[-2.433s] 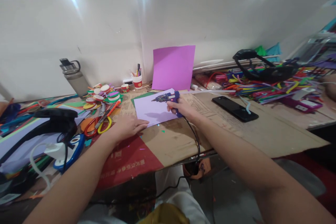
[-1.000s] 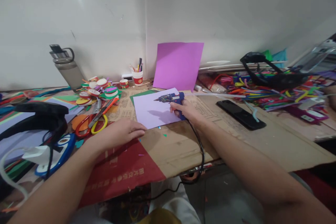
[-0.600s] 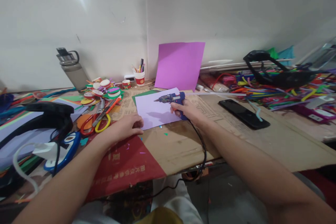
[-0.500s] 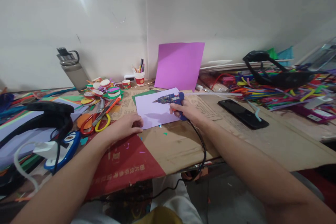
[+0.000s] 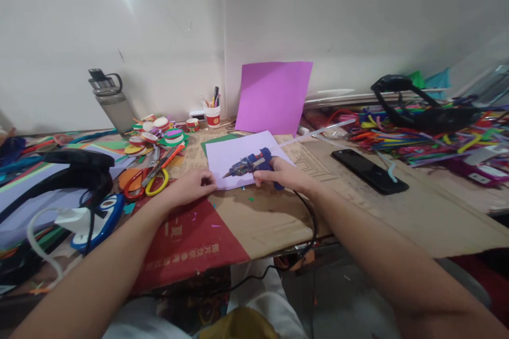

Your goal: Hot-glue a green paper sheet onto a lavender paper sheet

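Note:
My right hand (image 5: 278, 174) is wrapped round a blue glue gun (image 5: 250, 163), with a long clear glue stick (image 5: 318, 131) sticking out of its back. The gun's nozzle points left and down over the near edge of a pale lilac sheet (image 5: 234, 149). At that sheet's near left corner, my left hand (image 5: 195, 184) has its thumb and fingers closed on the paper's edge. A green sheet (image 5: 212, 141) shows beneath the lilac one. Behind them a bright purple sheet (image 5: 274, 96) leans upright against the wall.
Scissors (image 5: 153, 177), paper discs, ribbon rolls and a bottle (image 5: 113, 103) stand left. A pen cup (image 5: 212, 114) is at the back. To the right lie a black phone (image 5: 369, 171) and many pipe cleaners (image 5: 417, 140). The gun's black cable hangs over the front edge.
My right hand has brought the glue gun nearer to me and tilted its nozzle down, closer to my left hand. The glue stick now slants up to the right. My left hand has barely shifted.

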Available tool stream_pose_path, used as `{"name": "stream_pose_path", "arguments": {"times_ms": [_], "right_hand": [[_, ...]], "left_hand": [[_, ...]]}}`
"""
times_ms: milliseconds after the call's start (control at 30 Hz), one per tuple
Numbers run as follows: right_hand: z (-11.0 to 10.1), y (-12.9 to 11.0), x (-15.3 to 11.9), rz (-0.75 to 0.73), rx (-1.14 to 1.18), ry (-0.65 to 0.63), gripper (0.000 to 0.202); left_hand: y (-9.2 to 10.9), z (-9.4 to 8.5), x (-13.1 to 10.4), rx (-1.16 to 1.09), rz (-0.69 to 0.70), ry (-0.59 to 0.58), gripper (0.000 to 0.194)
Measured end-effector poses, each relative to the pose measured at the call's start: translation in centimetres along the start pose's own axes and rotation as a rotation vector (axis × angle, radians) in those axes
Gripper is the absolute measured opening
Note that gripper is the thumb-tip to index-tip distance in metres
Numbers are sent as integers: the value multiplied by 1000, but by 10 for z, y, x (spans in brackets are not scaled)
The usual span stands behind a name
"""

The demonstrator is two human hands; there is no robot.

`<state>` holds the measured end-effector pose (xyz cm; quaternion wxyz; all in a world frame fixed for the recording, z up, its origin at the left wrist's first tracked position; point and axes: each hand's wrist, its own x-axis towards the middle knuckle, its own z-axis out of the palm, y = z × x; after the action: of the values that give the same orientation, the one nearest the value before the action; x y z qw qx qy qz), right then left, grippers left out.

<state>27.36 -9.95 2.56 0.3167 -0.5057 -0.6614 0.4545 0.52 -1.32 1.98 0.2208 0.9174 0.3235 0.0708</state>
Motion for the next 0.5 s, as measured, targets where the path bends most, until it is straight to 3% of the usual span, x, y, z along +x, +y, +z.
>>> {"name": "stream_pose_path", "arguments": {"times_ms": [133, 300, 500], "right_hand": [[6, -3, -3, 39, -92, -25, 36], [10, -2, -3, -88, -349, 58, 32], [18, -9, -4, -183, -440, -2, 23]], "left_hand": [[-1, 0, 0, -25, -29, -2, 24], [-5, -2, 0, -54, -56, -25, 26], [-7, -1, -1, -115, -63, -29, 30]]}}
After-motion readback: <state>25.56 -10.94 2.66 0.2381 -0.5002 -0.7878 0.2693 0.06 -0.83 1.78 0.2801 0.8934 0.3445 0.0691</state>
